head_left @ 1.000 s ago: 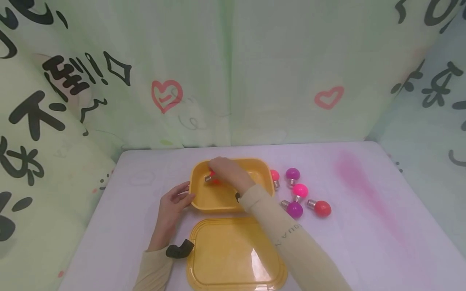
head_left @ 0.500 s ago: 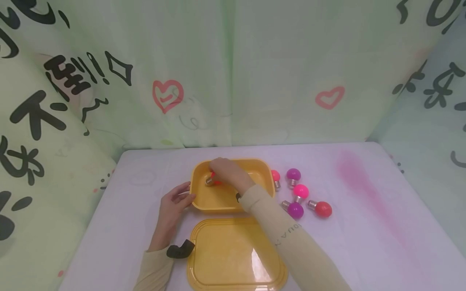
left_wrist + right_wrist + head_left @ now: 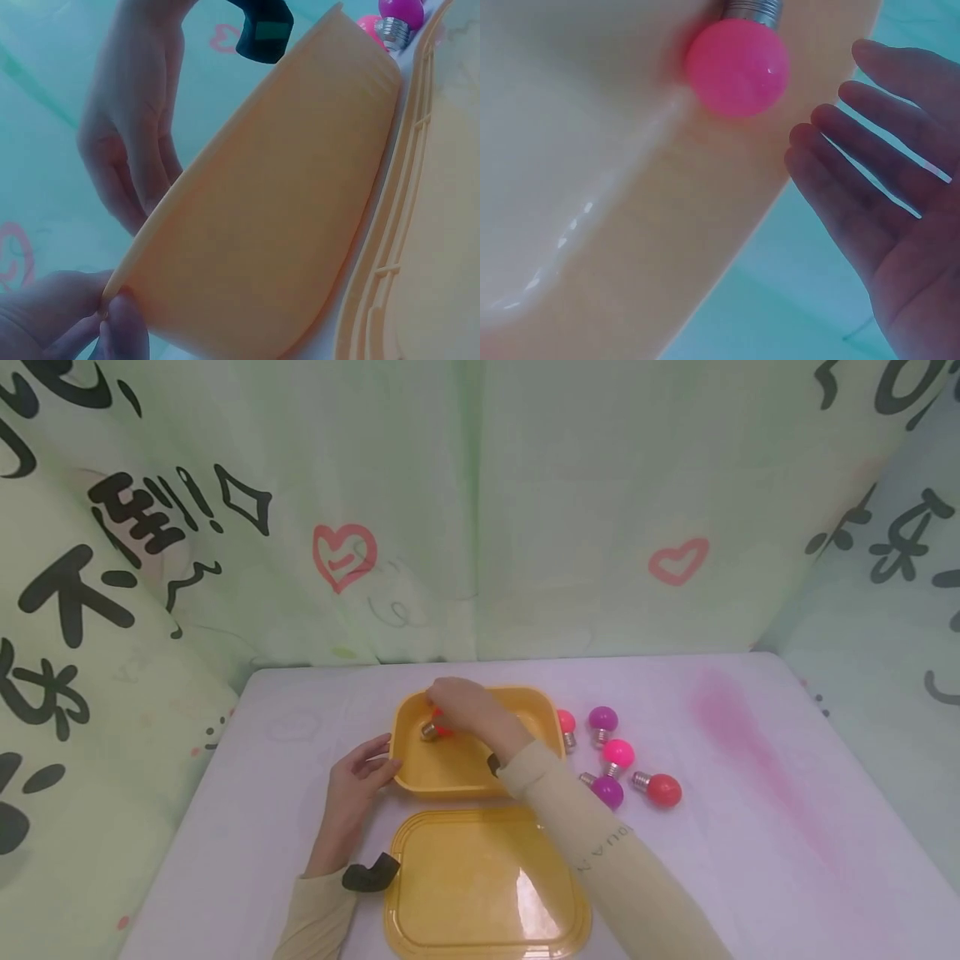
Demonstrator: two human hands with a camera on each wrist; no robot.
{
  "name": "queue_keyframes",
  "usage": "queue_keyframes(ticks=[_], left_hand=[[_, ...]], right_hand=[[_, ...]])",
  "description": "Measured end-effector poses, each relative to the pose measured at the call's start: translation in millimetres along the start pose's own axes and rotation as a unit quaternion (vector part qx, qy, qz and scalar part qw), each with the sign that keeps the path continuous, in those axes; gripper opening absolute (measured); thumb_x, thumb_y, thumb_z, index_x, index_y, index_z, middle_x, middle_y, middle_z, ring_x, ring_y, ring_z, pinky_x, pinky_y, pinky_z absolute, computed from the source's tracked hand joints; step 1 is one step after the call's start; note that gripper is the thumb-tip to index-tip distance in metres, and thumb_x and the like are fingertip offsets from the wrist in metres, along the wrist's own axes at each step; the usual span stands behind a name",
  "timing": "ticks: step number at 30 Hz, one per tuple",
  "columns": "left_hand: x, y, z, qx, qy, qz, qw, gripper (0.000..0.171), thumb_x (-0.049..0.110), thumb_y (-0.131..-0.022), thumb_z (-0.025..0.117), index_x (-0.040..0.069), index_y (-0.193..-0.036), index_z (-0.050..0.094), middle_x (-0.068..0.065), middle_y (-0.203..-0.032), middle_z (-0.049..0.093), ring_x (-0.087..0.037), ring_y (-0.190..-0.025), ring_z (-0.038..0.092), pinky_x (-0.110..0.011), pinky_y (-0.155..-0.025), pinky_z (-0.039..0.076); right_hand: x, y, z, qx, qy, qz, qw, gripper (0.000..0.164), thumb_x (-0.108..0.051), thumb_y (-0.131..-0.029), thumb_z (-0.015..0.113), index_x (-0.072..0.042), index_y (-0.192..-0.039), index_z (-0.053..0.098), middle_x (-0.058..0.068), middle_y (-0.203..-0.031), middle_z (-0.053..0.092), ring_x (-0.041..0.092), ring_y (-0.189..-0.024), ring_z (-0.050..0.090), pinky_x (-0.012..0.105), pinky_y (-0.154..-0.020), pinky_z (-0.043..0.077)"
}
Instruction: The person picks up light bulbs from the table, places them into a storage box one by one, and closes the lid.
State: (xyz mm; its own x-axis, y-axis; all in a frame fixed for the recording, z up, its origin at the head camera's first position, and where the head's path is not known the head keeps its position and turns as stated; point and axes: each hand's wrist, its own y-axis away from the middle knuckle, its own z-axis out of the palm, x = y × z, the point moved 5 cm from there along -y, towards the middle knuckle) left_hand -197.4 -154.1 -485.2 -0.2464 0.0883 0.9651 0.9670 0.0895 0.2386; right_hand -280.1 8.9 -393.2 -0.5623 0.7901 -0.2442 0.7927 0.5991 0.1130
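Pink bulb (image 3: 739, 67) lies in the yellow box (image 3: 465, 772) the left hand (image 3: 362, 777) pinches (right hand (image 3: 468, 706) released): placing looks done, a loose bulb (image 3: 664, 791) likely called for next.

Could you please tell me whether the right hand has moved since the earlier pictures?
Yes, slightly: the right hand now sits higher in the head view against the box.

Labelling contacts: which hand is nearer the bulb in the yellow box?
Right. The right hand is just beside the bulb, not gripping it; the left hand pinches the left rim of the box, farther from the bulb.
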Motion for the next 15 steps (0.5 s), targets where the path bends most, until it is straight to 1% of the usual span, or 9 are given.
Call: queue_keyframes(ticks=[2, 5, 11, 15], left_hand=[[0.4, 0.2, 0.0, -0.001, -0.001, 0.001, 1.0000, 0.045, 0.016, -0.091, 0.072, 0.014, -0.134, 0.060, -0.009, -0.133, 0.060, -0.013, -0.106, 0.063, -0.018, -0.081, 0.055], [1.0, 0.8, 0.1, 0.001, -0.004, -0.001, 1.0000, 0.044, 0.016, -0.091, 0.072, 0.014, -0.134, 0.061, -0.008, -0.133, 0.060, -0.014, -0.107, 0.063, -0.018, -0.081, 0.055], [2.9, 1.4, 0.6, 0.001, -0.010, -0.001, 1.0000, 0.045, 0.018, -0.092, 0.072, 0.015, -0.135, 0.060, -0.009, -0.134, 0.059, -0.017, -0.109, 0.062, -0.017, -0.081, 0.055], [3.1, 2.0, 0.3, 0.000, -0.010, -0.001, 0.9999, 0.045, 0.017, -0.092, 0.072, 0.014, -0.135, 0.060, -0.010, -0.133, 0.059, -0.017, -0.108, 0.063, -0.017, -0.082, 0.055]], right_hand=[[0, 3, -4, -0.001, -0.003, 0.001, 1.000, 0.024, -0.013, -0.093, 0.069, -0.003, -0.115, 0.068, 0.010, -0.111, 0.067, 0.027, -0.104, 0.062, 0.036, -0.098, 0.050], [2, 8, -8, 0.000, -0.009, 0.005, 1.000, 0.028, -0.015, -0.094, 0.068, -0.003, -0.119, 0.067, 0.011, -0.114, 0.068, 0.028, -0.106, 0.062, 0.038, -0.099, 0.050], [10, 15, -15, 0.013, 0.013, -0.003, 1.000, 0.026, -0.016, -0.095, 0.067, -0.003, -0.118, 0.068, 0.010, -0.110, 0.068, 0.027, -0.100, 0.062, 0.037, -0.096, 0.052], [14, 24, -20, 0.026, -0.006, -0.004, 1.000, 0.023, -0.015, -0.095, 0.066, -0.004, -0.115, 0.069, 0.010, -0.109, 0.068, 0.027, -0.100, 0.061, 0.038, -0.098, 0.051]])
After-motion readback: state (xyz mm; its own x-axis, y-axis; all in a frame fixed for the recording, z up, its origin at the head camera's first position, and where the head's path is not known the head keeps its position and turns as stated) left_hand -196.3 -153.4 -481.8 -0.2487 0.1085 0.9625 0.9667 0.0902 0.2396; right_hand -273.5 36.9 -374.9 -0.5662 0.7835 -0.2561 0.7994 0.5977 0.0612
